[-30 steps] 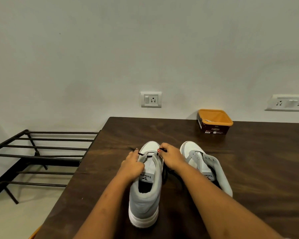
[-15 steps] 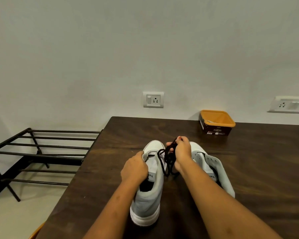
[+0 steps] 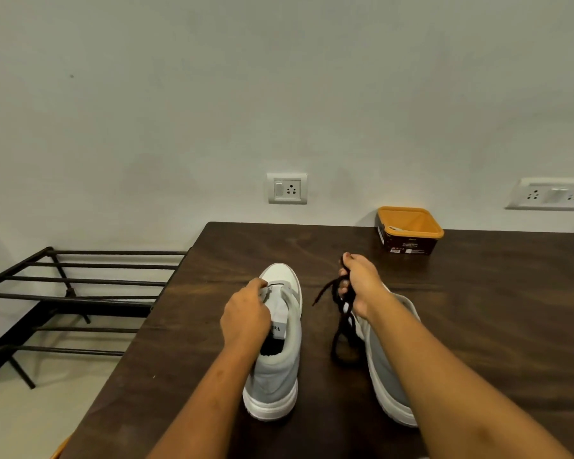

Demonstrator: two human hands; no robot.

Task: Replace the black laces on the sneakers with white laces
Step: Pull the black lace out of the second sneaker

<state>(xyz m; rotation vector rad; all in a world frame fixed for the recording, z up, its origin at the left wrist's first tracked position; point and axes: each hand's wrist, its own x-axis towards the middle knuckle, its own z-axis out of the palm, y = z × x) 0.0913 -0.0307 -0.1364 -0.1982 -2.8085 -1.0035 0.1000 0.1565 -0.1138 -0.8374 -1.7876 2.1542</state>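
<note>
My right hand (image 3: 358, 286) grips the bunched black lace (image 3: 340, 329) — it dangles beside the shoes. Left hand (image 3: 246, 318) pinches the left sneaker (image 3: 275, 369) tongue on the table (image 3: 478, 326).

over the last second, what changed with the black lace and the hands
The right hand pulled the black lace out of the left sneaker and carried it right, over the right sneaker, bunched and dangling. The left hand stayed on the left sneaker; both sneakers and the orange tub stayed put.

Head view looks forward, down at table (image 3: 478, 309).
</note>
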